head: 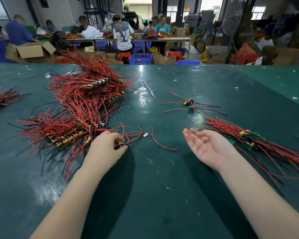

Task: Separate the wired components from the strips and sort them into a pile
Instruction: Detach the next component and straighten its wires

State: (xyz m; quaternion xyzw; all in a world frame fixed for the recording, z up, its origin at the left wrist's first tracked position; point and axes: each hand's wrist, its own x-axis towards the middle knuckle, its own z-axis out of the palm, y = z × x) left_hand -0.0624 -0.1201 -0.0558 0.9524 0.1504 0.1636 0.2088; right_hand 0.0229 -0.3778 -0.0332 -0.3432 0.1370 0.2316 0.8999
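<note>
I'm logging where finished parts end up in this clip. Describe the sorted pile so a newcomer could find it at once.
Start at the green table and find the person's open right hand. The sorted pile lies just beyond it, near the right edge. Unlike the big tangled heap of strips on the left, its small green boards lie loose, wires trailing one way.

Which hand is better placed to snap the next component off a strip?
Probably the left hand: it already pinches a component at the strips. The right hand is open, palm up, near the pile.
</note>
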